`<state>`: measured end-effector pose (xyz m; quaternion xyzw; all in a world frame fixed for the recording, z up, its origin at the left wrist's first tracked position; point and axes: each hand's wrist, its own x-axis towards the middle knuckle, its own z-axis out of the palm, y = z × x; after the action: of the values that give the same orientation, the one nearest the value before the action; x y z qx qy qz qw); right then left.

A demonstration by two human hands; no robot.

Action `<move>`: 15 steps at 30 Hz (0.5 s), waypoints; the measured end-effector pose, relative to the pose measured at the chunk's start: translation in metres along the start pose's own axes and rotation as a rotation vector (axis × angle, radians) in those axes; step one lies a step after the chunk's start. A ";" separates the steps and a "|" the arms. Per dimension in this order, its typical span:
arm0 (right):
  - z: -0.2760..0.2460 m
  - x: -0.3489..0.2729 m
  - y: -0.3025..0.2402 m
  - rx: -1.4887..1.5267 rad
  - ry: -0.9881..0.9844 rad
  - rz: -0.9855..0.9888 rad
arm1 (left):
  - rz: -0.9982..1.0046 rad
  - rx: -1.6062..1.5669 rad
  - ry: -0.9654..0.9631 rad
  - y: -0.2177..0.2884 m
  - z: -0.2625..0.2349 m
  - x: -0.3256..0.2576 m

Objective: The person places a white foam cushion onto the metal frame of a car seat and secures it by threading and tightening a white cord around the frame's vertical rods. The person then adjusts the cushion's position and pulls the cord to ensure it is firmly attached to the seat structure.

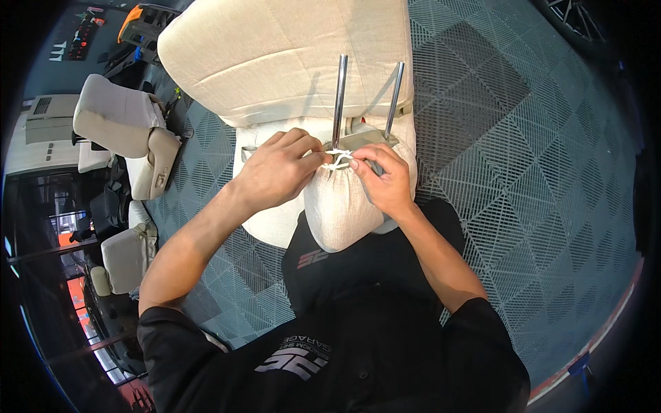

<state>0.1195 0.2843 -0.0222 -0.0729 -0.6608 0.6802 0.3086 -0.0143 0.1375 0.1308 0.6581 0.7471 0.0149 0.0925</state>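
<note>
A beige fabric-covered headrest (341,210) rests against my lap, its two metal posts (339,100) pointing up and away from me. At the base of the posts a thin white cord (337,160) gathers the cover's opening. My left hand (279,168) pinches the cord from the left side. My right hand (382,177) pinches it from the right, fingers closed on the cord near the posts. A large beige car seat (275,62) lies on the floor just beyond the headrest.
Grey-blue perforated floor tiles (523,179) spread out to the right. More beige car seats (120,120) and seat parts (127,255) stand at the left. A tool board (79,34) hangs at the upper left.
</note>
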 end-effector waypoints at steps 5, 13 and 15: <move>-0.019 0.002 0.000 -0.200 -0.187 -0.255 | 0.045 0.180 0.026 0.006 -0.007 0.012; -0.039 0.023 -0.011 -0.220 -0.512 -0.168 | -0.118 0.110 -0.061 0.009 -0.007 0.015; -0.030 0.025 -0.017 -0.281 -0.614 -0.087 | -0.084 0.139 -0.036 0.015 -0.005 0.013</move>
<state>0.1203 0.3214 -0.0020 0.1217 -0.8128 0.5588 0.1106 -0.0020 0.1530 0.1367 0.6311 0.7715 -0.0526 0.0604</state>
